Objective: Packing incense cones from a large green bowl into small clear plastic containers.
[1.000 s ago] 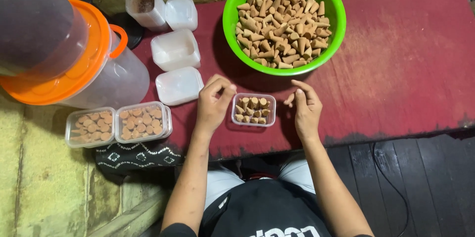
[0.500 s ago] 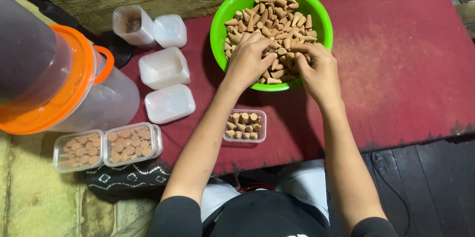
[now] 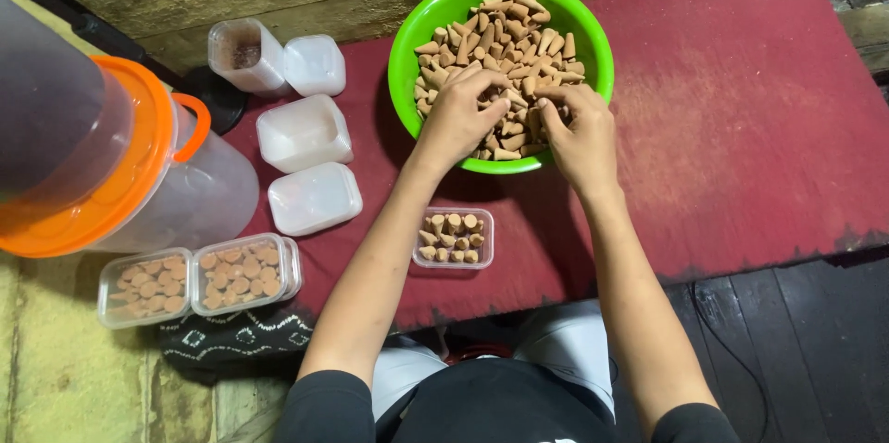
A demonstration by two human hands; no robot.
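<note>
A red tabletop (image 3: pixel 741 110) is carrying everything here, with a big clear tub (image 3: pixel 176 174) under an orange lid sitting at its left end. Next in size, the green bowl (image 3: pixel 407 45) is resting toward the back, heaped with tan cones (image 3: pixel 505 22). A second ago both hands were hovering beside the small clear tray; half a second ago they had gone up into the bowl, and now they are staying there, digging a little deeper into the near side of the pile. That shift reads as a trip for more cones, since the tray is only partly filled.

The left hand (image 3: pixel 458 119) is lying palm down on the heap with fingers curled and bunching cones beneath them. The right hand (image 3: pixel 579 133) is pinching at the pile just beside it, fingers closed narrowly around cones. How many each is holding cannot be told.

Three empty white containers (image 3: pixel 306 133) are sitting well to the left of the bowl, along with a clear one showing dark residue (image 3: pixel 243 52). Two filled trays (image 3: pixel 194 281) are lying side by side at the left edge. The small clear tray (image 3: pixel 452 237) is waiting between the forearms, near the front edge, with cones standing upright inside
</note>
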